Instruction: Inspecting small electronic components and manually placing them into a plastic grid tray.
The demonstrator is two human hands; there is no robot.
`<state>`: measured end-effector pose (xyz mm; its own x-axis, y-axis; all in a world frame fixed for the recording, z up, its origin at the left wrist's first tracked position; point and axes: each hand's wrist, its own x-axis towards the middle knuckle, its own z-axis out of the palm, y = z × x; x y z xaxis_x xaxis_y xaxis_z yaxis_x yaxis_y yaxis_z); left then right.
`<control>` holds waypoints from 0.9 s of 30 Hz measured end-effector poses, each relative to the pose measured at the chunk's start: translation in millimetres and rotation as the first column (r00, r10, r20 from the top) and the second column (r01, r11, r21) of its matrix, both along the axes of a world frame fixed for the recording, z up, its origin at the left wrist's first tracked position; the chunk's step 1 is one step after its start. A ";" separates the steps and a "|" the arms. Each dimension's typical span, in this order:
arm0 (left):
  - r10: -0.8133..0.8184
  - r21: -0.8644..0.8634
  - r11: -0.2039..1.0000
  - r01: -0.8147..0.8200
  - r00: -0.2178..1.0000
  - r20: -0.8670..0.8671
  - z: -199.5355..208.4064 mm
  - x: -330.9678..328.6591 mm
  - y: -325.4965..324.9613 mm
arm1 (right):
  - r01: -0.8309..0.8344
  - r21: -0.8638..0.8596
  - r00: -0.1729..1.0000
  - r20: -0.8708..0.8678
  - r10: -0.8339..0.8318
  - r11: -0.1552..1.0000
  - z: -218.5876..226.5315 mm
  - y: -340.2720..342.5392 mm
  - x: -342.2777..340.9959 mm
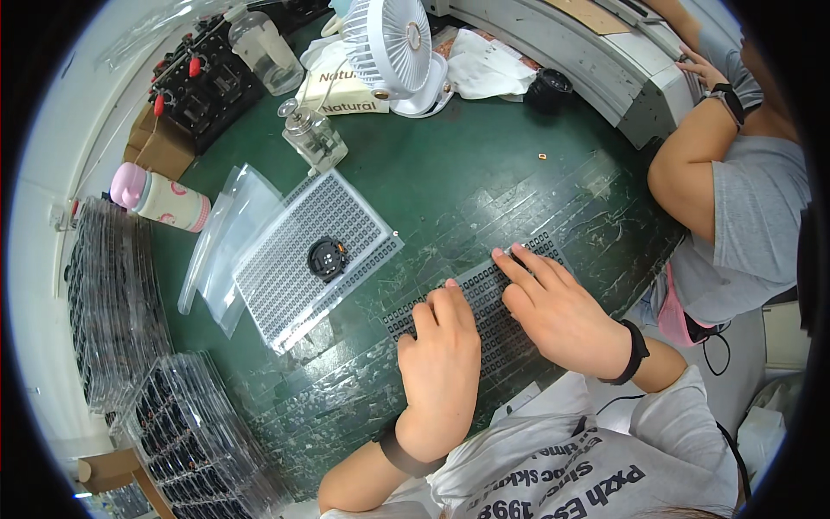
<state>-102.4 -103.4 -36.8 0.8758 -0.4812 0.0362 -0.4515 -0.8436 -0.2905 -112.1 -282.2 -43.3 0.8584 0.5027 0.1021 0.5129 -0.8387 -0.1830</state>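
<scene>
A clear sheet (480, 284) with rows of small black pieces lies at a slant near the front edge of the green table. My left hand (441, 350) is on its left half, fingers bent and close together, fingertips at the far edge; the thumb is hidden. Across the right half rests my right hand (558, 316), with fingers stretched out toward the far edge. To the left, a larger white sheet (290, 298) carries a dense grid of small dark pieces. A round black part (328, 259) sits on top of it.
Clear plastic film (226, 264) and a pink-capped bottle (164, 197) lie at left, beside stacked clear trays (194, 441). Behind stand a glass bottle (313, 138), a white fan (393, 48) and a black jar (549, 88). Another person's arm (692, 173) is at right.
</scene>
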 end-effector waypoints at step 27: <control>0.057 0.188 0.980 -0.068 0.996 0.062 -18.9 -15.8 -17.0 | 0.119 0.204 0.984 -0.157 -0.088 0.972 6.4 -23.6 4.5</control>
<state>-118.2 -120.4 -55.7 0.9037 -0.4282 -0.0001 -0.3777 -0.7971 -0.4711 -107.5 -305.8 -36.9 0.9181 0.3909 0.0661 0.3799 -0.8197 -0.4287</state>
